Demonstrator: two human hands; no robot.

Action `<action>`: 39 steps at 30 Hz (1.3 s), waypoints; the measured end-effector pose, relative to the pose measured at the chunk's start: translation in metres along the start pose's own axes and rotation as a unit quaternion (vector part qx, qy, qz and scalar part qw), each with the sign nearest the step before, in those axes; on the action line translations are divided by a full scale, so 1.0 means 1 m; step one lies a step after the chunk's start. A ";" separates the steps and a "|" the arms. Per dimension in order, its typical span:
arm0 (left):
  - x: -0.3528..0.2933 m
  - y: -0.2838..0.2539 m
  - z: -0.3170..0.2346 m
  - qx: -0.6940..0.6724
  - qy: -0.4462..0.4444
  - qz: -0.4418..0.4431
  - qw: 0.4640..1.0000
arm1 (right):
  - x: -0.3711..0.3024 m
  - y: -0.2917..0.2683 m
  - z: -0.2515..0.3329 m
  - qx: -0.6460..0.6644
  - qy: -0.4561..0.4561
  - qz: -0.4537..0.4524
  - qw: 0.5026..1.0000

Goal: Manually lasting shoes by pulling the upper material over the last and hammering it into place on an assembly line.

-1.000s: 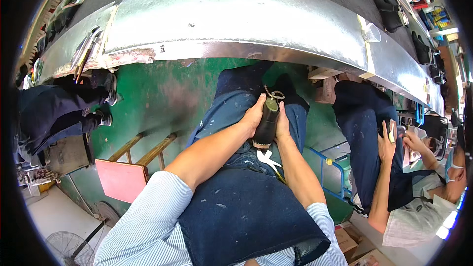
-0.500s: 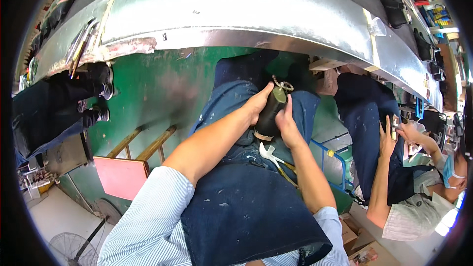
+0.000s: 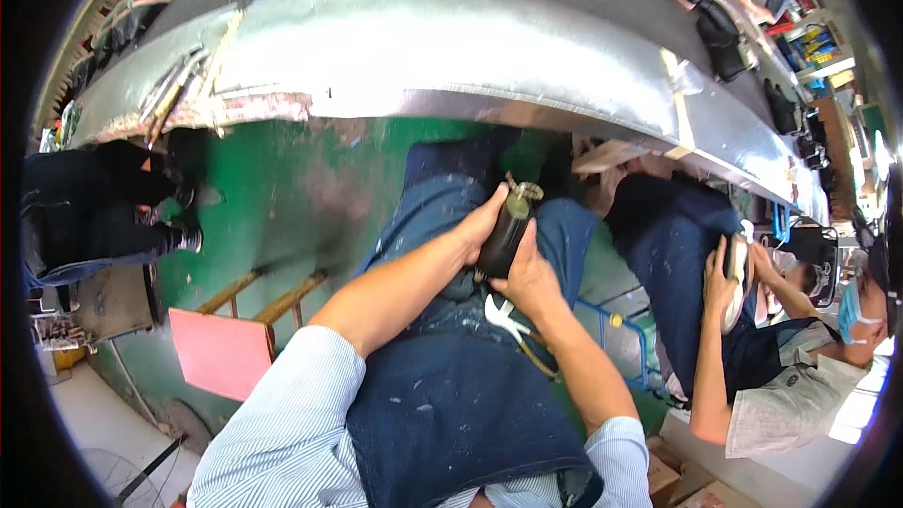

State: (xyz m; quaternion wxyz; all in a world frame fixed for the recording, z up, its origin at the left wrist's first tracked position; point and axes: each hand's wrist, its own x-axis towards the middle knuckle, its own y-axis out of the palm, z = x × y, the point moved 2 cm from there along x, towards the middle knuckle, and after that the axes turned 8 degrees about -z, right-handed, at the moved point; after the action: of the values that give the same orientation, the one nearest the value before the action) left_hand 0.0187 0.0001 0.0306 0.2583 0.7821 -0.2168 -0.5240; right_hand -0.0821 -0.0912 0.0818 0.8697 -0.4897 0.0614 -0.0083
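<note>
A black shoe [image 3: 501,246] on a green last is held over my lap, its green end with a short rope loop pointing away from me. My left hand [image 3: 478,228] grips its left side. My right hand [image 3: 530,280] wraps round the right side nearer to me, with the thumb pointing up along it. On my dark apron [image 3: 461,404], just below the shoe, lies a pair of pincers [image 3: 503,318] with a pale metal head and yellowish handles. Much of the shoe's near end is hidden by my hands.
A metal-edged conveyor bench [image 3: 376,56] runs across in front, with black shoes [image 3: 717,33] on it and tools [image 3: 174,85] at left. A pink-topped stool [image 3: 221,348] stands at left. A masked co-worker [image 3: 800,395] sits at right holding a shoe [image 3: 736,282]. Another person's legs [image 3: 94,216] are far left.
My right hand has shifted toward the shoe's near end and covers more of it. The shoe has tilted slightly. The view has shifted, showing more of the bench top.
</note>
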 end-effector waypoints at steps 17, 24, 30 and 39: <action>-0.253 -0.019 -0.033 0.127 0.367 -0.084 0.918 | -0.026 -0.085 0.122 0.186 -0.405 -0.163 0.880; -0.297 -0.006 -0.107 0.072 0.507 -0.024 0.858 | -0.035 -0.065 0.006 0.197 -0.154 -0.150 0.956; -0.176 0.090 -0.246 0.241 0.544 -0.066 0.801 | -0.072 -0.041 -0.063 0.152 -0.016 -0.156 0.976; 0.135 0.328 -0.367 0.435 0.436 0.067 0.785 | -0.031 -0.034 -0.089 0.181 0.027 -0.130 0.975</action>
State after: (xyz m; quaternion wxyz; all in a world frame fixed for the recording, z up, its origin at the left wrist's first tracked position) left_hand 0.3860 -0.2707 0.2586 -0.0078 0.9401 -0.3382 0.0414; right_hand -0.1218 -0.1821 0.0683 0.9334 -0.3277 0.0182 -0.1453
